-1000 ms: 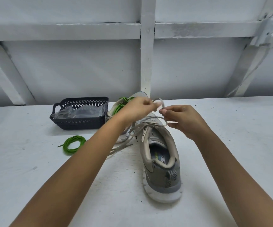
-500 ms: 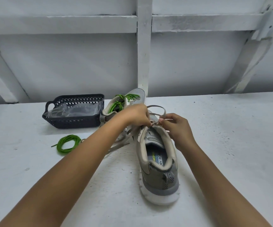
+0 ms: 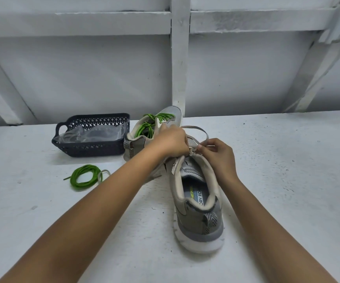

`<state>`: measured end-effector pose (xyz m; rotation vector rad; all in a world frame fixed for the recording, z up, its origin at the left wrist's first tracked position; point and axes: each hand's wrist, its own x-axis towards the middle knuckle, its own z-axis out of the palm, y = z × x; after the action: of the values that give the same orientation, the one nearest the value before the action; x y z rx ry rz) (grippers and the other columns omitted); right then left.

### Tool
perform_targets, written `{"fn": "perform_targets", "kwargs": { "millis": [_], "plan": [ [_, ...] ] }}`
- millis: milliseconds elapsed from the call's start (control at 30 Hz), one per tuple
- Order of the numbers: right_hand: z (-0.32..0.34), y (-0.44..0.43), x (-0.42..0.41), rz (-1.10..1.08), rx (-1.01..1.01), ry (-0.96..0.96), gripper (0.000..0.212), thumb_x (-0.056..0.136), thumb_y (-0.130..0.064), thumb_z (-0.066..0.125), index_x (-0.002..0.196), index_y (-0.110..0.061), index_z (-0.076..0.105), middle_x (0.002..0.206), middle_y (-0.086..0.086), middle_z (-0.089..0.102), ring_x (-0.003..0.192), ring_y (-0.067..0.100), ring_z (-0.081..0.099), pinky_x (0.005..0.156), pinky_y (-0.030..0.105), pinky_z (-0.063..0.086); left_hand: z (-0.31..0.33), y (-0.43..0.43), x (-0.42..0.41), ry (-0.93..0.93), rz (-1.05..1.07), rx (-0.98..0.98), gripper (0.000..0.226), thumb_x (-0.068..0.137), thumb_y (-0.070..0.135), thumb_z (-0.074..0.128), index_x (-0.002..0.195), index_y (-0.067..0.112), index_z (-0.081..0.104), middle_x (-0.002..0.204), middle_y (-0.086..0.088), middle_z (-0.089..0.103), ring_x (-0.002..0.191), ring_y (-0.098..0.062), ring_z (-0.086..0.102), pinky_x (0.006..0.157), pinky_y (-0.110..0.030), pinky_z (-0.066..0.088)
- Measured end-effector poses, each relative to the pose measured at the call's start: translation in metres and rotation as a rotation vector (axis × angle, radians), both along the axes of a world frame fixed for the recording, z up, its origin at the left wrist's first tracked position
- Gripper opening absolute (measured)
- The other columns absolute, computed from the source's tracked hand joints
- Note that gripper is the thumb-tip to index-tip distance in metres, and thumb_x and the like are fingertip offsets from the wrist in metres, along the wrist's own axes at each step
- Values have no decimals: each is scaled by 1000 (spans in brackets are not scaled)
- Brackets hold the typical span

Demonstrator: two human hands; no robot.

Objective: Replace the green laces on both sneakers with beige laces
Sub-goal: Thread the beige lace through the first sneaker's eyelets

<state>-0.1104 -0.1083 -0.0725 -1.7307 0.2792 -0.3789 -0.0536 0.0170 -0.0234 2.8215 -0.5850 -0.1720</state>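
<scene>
A grey sneaker [image 3: 198,213] stands on the white table, heel toward me, threaded with a beige lace [image 3: 202,130]. My left hand [image 3: 170,142] and my right hand [image 3: 219,155] meet over its top eyelets, and each pinches part of the beige lace. A loop of that lace arcs behind my hands. The second grey sneaker [image 3: 155,127] stands behind my left hand and carries green laces [image 3: 147,126]. A removed green lace [image 3: 83,176] lies coiled on the table to the left.
A dark plastic basket [image 3: 79,149] holding a clear plastic bag stands at the back left beside the second sneaker. A white wall with beams rises just behind the table. Bare tabletop [image 3: 287,170] stretches to the right.
Both hands came down from a raised pull and closed in on the top of the near sneaker. The lace loop has tightened and drawn closer to the shoe.
</scene>
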Motion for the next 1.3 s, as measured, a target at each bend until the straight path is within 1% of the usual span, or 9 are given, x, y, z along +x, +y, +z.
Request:
{"fn": "perform_targets", "kwargs": {
  "millis": [133,300,433,633,767,1000,1167,1233,1300],
  "plan": [
    [-3,-1,2,-12,-63,-14,3,84,-9,68,83,-7,66,67,-4,65,58,4,57,52,4,39,-3,-2,-5,104,42,-135,15,81,18,62,89,19,75,100,-4,70,103,-20,60,91,-27,46],
    [-7,-3,5,-17,-67,2,5,82,-12,70,80,-8,68,67,-5,65,58,2,56,53,6,40,-13,0,-11,121,104,-269,15,82,20,64,91,21,76,88,1,70,110,-20,56,101,-32,39],
    [-10,-3,8,-30,5,16,4,82,-13,71,79,-10,68,69,-4,67,59,1,59,58,11,44,-27,1,-5,134,139,-305,13,78,27,65,69,35,70,65,16,57,112,-26,54,98,-33,41],
    [-11,-2,8,-11,28,3,7,82,-12,71,77,-10,67,71,-4,68,57,-5,58,58,8,44,-40,2,2,124,162,-328,22,77,33,64,59,44,62,87,4,69,116,-26,50,93,-28,29],
    [-12,-2,10,75,-45,53,13,83,-17,71,76,-5,70,77,6,71,70,8,60,68,22,46,-40,0,1,137,183,-340,15,72,41,61,58,47,60,94,-1,71,118,-25,47,94,-28,25],
    [-3,0,10,113,-88,125,12,88,-15,60,78,-10,64,76,3,65,70,12,56,65,25,41,-34,-4,-3,108,198,-300,30,83,37,59,55,26,57,95,-5,63,108,-26,48,94,-34,34],
    [0,1,12,20,-113,172,14,89,-15,47,78,-8,50,77,6,58,74,19,48,58,26,34,-6,10,-23,39,200,-598,20,83,15,57,65,9,57,64,-1,50,59,-10,43,56,-26,35],
    [1,3,10,3,-145,178,18,93,-17,44,80,-6,49,71,1,52,73,19,46,54,20,32,5,20,-27,-10,242,-735,19,87,13,54,70,7,57,66,0,53,63,-12,46,59,-27,36],
    [3,3,8,0,-97,155,15,92,-14,41,81,-6,46,68,-3,53,66,15,50,46,13,32,16,33,-29,141,297,-1127,24,92,8,44,71,9,54,67,1,62,71,-14,59,69,-27,46]
  ]
}}
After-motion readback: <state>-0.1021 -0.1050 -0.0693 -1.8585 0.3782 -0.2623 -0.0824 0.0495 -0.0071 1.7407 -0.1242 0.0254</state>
